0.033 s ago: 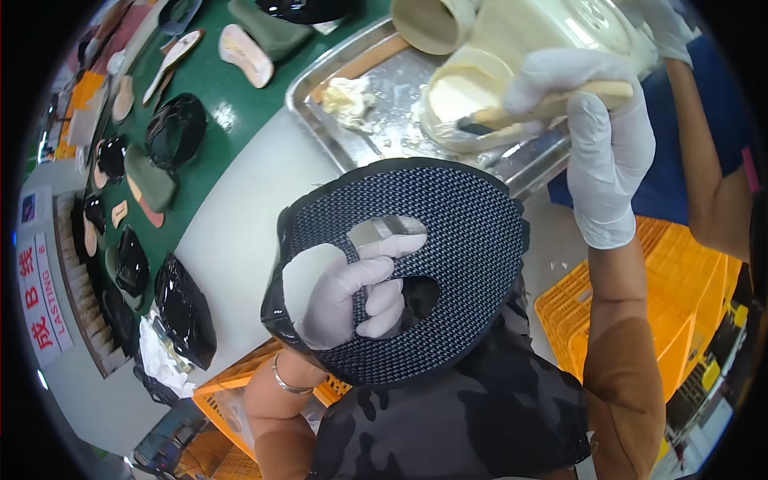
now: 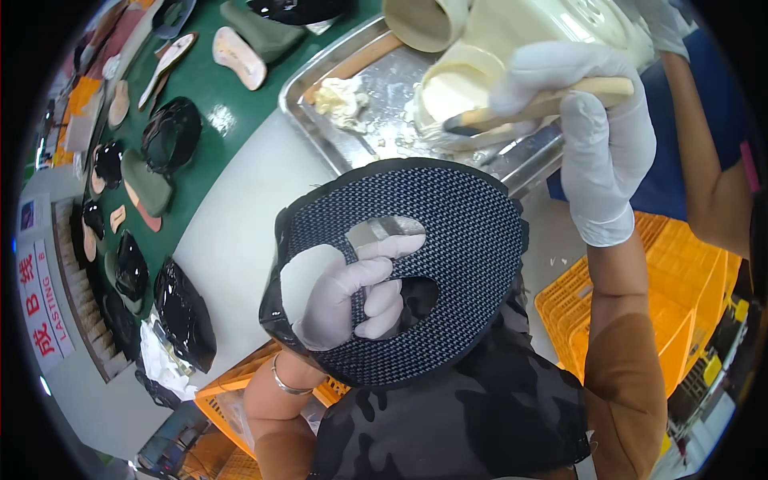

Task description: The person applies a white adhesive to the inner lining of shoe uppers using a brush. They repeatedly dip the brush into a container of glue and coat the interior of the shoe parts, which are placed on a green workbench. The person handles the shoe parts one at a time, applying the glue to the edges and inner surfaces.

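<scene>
My gloved left hand [image 2: 344, 300] is closed on a shoe upper [image 2: 456, 208], its dark woven mesh lining facing up and glossy black along its left edge. The fingers come through an opening in the lining. In my gloved right hand [image 2: 604, 120] I grip a brush [image 2: 552, 100] by its pale wooden handle. The brush's dark tip is at the near rim of a cream glue pot [image 2: 432, 78] that holds pale, creamy liquid. I cannot tell whether the tip touches the liquid or only the rim. The pot stands in a metal tray [image 2: 308, 128].
Dried whitish glue [image 2: 342, 102] lies in the tray. Black glossy uppers [image 2: 172, 132], green shoe lasts [image 2: 146, 180] and insoles [image 2: 238, 58] lie on the green surface [image 2: 220, 140] at left. Orange crates [image 2: 616, 280] stand at right. A co-worker's arm [image 2: 704, 152] is at upper right.
The brush and my right hand have shifted slightly left, bringing the tip a little further along the pot's rim. The table and tray have slid slightly left in view. My left hand keeps its hold.
</scene>
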{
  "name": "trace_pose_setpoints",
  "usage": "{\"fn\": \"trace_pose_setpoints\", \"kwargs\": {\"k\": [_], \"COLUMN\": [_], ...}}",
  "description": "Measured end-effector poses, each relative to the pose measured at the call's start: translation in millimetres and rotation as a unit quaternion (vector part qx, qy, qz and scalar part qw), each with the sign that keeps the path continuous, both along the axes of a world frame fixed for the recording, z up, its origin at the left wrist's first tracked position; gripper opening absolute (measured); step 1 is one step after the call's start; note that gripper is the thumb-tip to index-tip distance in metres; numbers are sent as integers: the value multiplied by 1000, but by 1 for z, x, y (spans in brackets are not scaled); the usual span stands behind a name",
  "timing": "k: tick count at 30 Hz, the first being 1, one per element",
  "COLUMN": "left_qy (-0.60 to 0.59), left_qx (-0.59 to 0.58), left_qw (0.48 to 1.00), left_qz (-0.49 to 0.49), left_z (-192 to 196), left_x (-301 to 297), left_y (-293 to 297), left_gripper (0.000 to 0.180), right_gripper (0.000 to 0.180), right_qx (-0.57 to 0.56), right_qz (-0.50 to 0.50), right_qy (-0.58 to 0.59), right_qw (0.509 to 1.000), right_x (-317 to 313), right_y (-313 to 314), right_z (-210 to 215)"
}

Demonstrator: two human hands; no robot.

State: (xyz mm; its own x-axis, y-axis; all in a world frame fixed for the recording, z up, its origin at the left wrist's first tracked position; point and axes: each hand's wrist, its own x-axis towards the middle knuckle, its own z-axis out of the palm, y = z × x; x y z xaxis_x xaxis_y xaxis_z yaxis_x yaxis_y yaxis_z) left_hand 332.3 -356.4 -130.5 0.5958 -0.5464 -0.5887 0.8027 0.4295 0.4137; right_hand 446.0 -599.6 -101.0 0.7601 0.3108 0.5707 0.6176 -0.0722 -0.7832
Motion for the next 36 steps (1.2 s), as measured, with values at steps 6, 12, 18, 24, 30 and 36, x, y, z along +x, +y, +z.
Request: {"fn": "trace_pose_setpoints", "kwargs": {"k": [6, 12, 18, 24, 30, 36], "left_qy": [-17, -40, 8, -5, -49, -55], "left_qx": [17, 47, 20, 3, 44, -5], "left_qw": [1000, 998, 1000, 999, 996, 991], "left_qz": [4, -2, 12, 41, 56, 124], "left_z": [-10, -8, 2, 1, 4, -6], "left_x": [1, -2, 2, -1, -14, -25], "left_y": [-14, -24, -14, -11, -10, 8], "left_gripper": [29, 36, 37, 38, 38, 40], "right_gripper": [25, 23, 22, 17, 16, 29], "right_qx": [-169, -320, -269, -57, -93, 15], "right_qz": [3, 81, 107, 104, 140, 21], "right_qy": [-155, -252, -194, -43, -145, 15], "right_qw": [973, 910, 937, 992, 975, 1000], "right_x": [2, 7, 7, -9, -8, -24], "right_y": [0, 12, 0, 0, 14, -6], "right_z": [12, 16, 23, 34, 21, -13]}}
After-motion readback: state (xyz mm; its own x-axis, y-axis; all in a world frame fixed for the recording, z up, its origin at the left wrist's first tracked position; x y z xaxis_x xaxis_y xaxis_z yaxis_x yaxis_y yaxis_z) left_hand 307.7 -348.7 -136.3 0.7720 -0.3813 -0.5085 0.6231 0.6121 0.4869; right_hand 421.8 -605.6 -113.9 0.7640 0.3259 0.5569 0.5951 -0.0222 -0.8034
